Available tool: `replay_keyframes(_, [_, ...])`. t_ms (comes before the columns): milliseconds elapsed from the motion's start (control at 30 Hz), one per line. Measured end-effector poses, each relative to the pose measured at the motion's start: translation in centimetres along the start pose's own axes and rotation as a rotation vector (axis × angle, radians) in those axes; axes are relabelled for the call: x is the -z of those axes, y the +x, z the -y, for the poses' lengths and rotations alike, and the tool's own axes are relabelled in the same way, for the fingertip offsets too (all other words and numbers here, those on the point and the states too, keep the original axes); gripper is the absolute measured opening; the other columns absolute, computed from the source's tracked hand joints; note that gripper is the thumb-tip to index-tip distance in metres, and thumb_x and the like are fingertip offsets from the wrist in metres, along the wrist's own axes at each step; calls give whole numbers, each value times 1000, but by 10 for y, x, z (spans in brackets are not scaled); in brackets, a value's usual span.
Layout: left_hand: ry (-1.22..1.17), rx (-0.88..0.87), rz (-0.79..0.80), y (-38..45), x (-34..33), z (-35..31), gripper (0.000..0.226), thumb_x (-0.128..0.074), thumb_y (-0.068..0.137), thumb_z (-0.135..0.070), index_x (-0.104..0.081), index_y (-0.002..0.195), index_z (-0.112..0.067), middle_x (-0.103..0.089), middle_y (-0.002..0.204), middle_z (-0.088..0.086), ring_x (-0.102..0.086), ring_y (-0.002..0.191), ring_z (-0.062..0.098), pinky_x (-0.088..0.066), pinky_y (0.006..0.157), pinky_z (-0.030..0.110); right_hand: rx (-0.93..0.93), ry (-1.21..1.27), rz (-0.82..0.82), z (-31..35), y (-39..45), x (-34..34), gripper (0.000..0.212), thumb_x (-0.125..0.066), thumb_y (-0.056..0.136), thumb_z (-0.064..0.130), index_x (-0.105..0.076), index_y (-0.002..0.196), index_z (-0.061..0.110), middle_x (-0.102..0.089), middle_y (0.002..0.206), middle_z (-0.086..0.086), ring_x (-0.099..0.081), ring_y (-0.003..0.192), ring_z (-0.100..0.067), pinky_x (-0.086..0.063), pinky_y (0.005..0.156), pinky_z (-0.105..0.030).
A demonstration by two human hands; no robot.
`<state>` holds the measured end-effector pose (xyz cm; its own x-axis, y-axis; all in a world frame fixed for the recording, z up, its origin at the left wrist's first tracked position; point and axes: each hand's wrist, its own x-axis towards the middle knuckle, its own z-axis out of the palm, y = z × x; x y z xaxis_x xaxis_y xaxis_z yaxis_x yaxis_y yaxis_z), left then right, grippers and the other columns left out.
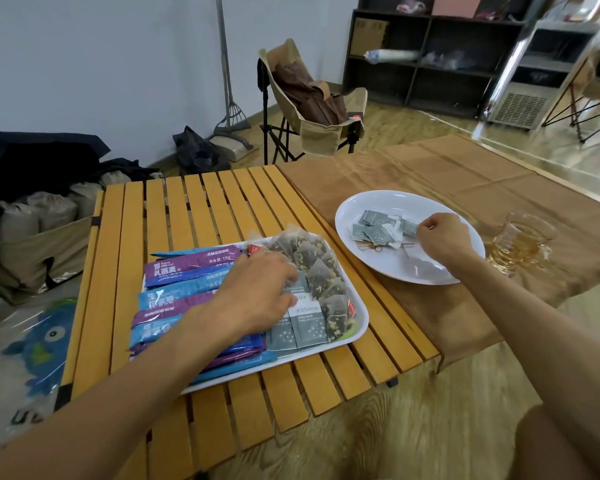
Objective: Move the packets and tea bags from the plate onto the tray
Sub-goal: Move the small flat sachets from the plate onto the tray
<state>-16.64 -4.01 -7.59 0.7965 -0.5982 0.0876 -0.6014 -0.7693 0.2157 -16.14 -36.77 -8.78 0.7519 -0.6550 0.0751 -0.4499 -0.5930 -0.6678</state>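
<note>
A white tray on the slatted wooden table holds several blue and purple stick packets, grey square packets and pyramid tea bags. My left hand lies palm down over the tray's middle, its fingertips on a grey packet. To the right a white oval plate carries several small grey packets. My right hand is over the plate with its fingers curled at the packets' right edge; whether it grips one is hidden.
A glass cup of amber tea stands just right of the plate on the brown cloth. A folding camp chair stands behind the table. Bags lie at the left.
</note>
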Motion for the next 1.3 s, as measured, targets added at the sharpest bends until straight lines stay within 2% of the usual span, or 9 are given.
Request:
replay_keyframes(200, [17, -31, 29, 1, -11, 2, 35, -62, 91, -35, -62, 125, -25, -59, 128, -7, -47, 121, 16, -37, 105, 41, -13, -64, -48, -15, 8, 2, 21, -48, 87, 10, -68, 91, 8, -69, 89, -9, -60, 84, -29, -49, 75, -33])
replay_keyframes(367, [25, -42, -1, 4, -16, 1, 35, -61, 91, -37, -62, 126, -29, -61, 126, -10, -47, 117, 16, -37, 102, 39, 94, -108, 77, -3, 9, -9, 18, -53, 89, 15, -70, 83, 10, -70, 77, -9, -62, 77, -29, -44, 63, -31])
replay_keyframes(500, [39, -61, -10, 3, -18, 1, 34, -59, 93, -37, -61, 126, -29, -59, 127, -10, -43, 121, 16, -33, 103, 38, 197, -262, 151, 6, 9, -23, 33, -59, 94, 34, -66, 123, 21, -68, 115, -6, -59, 108, -31, -46, 91, -41])
replay_keyframes(600, [36, -70, 3, 3, -19, 2, 32, -58, 94, -35, -61, 125, -27, -59, 127, -8, -43, 120, 16, -35, 102, 39, 345, -379, 224, 9, 8, -30, 37, -51, 99, 26, -58, 136, 25, -59, 136, -8, -49, 124, -34, -38, 102, -46])
replay_keyframes(833, [43, -73, 18, 3, -20, 1, 32, -57, 94, -35, -60, 125, -26, -59, 125, -8, -46, 116, 16, -37, 101, 39, 393, -392, 254, 11, 13, -25, 36, -56, 94, 15, -64, 129, 22, -61, 123, -10, -51, 118, -36, -43, 98, -48])
replay_keyframes(1033, [21, -56, 22, 1, -14, -1, 31, -58, 94, -34, -61, 124, -25, -59, 126, -7, -47, 117, 15, -37, 102, 40, 358, -460, 366, 9, 13, -18, 42, -54, 95, 17, -56, 136, 23, -53, 135, -13, -41, 126, -37, -38, 104, -48])
replay_keyframes(1133, [10, -49, -1, -2, -11, -3, 29, -56, 95, -34, -60, 122, -24, -59, 126, -6, -47, 119, 15, -36, 103, 39, 313, -403, 305, 6, 13, -12, 38, -62, 88, 20, -62, 126, 24, -63, 119, -10, -44, 121, -33, -43, 96, -43])
replay_keyframes(1233, [-30, -25, -32, -4, -5, -4, 33, -56, 96, -34, -58, 128, -25, -57, 133, -6, -46, 126, 14, -32, 109, 40, 276, -235, 275, 11, 9, -1, 9, -67, 84, 15, -65, 91, 21, -66, 94, -4, -57, 93, -27, -43, 65, -30])
replay_keyframes(1300, [-65, -6, -77, -4, 0, -5, 33, -56, 96, -34, -59, 128, -26, -58, 133, -6, -48, 126, 14, -31, 111, 41, 292, -124, 266, 22, 2, 6, 5, -64, 87, 12, -62, 86, 16, -65, 87, -4, -61, 82, -25, -42, 57, -27])
